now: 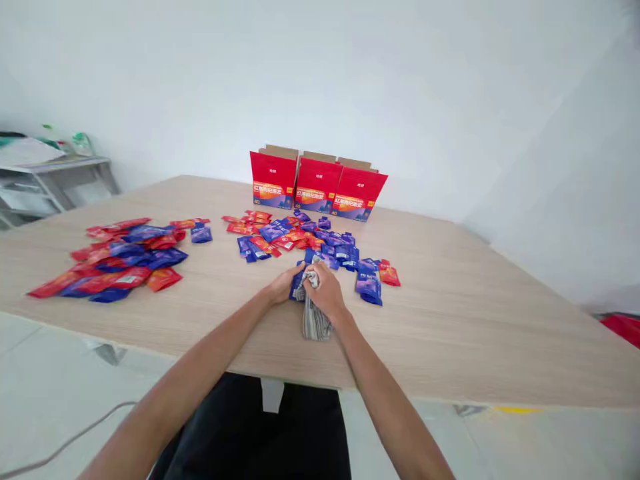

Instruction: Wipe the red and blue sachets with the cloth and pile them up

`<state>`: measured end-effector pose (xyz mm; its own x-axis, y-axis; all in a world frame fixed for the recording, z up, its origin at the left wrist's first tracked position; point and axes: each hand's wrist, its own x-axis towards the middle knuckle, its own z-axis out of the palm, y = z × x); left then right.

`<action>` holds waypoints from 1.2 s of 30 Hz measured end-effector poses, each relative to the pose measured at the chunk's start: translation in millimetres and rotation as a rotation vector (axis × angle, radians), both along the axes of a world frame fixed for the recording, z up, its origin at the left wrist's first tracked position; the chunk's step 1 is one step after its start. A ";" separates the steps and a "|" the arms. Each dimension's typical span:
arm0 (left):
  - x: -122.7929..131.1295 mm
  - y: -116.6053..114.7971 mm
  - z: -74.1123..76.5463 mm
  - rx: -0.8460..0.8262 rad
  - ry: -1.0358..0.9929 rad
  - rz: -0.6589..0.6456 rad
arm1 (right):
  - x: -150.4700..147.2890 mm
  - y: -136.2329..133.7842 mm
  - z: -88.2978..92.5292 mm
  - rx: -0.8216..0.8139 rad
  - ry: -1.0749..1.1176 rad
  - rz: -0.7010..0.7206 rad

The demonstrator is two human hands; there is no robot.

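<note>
Our left hand [283, 285] pinches a blue pouch [295, 289]; right hand [325, 291] clenches striped cloth [315, 325].
Between them, we should keep the blue pouch steady.

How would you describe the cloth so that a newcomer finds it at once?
On the pale table, in front of three red boxes, find the right hand. It grips the cloth, which extends toward the person. Its grey stripes set it apart from the red and blue packets nearby.

Two bare forearms [200, 365], black trousers [260, 440]
</note>
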<state>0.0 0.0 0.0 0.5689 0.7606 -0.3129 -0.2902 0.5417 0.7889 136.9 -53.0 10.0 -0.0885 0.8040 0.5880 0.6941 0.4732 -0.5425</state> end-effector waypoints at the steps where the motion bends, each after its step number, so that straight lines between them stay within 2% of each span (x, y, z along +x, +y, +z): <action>1: 2.6 -0.2 -2.4 0.009 -0.012 0.003 | -0.3 -0.4 0.3 -0.010 -0.005 0.032; 4: 8.0 1.2 -7.1 0.060 -0.093 0.024 | -2.6 -2.5 0.4 -0.067 -0.048 0.151; 6: 8.6 4.2 -7.2 0.127 -0.201 0.052 | -6.0 -5.1 0.2 -0.140 -0.112 0.272; 8: 7.2 6.9 -5.9 0.165 -0.276 0.064 | -10.4 -8.0 0.5 -0.180 -0.151 0.327; 10: 5.2 7.5 -4.9 0.138 -0.282 0.020 | -13.7 -10.0 2.4 -0.146 -0.120 0.269; 14: 4.1 0.7 -6.4 0.006 -0.162 -0.125 | -11.2 -8.4 9.3 0.015 0.094 0.033; 17: 6.0 -3.3 -9.0 -0.030 -0.101 -0.144 | -5.0 -5.1 11.3 0.044 0.164 -0.022; 19: 7.1 -2.0 -10.1 -0.029 -0.115 -0.131 | -3.6 -4.3 9.8 0.000 0.113 0.054; 23: 6.8 7.3 -8.9 0.033 -0.240 -0.023 | -10.7 -8.3 4.4 -0.158 -0.076 0.333; 25: 5.4 11.0 -6.9 0.069 -0.283 0.040 | -16.0 -10.8 2.7 -0.198 -0.131 0.389; 27: 3.8 11.8 -5.1 0.082 -0.287 0.044 | -19.0 -11.7 2.6 -0.185 -0.128 0.335; 32: 4.0 3.3 -6.3 0.012 -0.145 -0.093 | -10.8 -7.0 8.4 -0.049 0.053 0.038; 34: 5.7 0.3 -7.9 0.000 -0.095 -0.112 | -5.7 -5.2 10.4 -0.021 0.107 -0.003; 36: 6.9 0.0 -8.8 0.007 -0.085 -0.106 | -3.4 -4.7 10.4 -0.040 0.096 0.047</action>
<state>6.9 0.0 -8.8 0.6705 0.6967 -0.2548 -0.2978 0.5674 0.7677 133.5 -57.7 20.4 -0.0713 0.8232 0.5633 0.6159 0.4805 -0.6243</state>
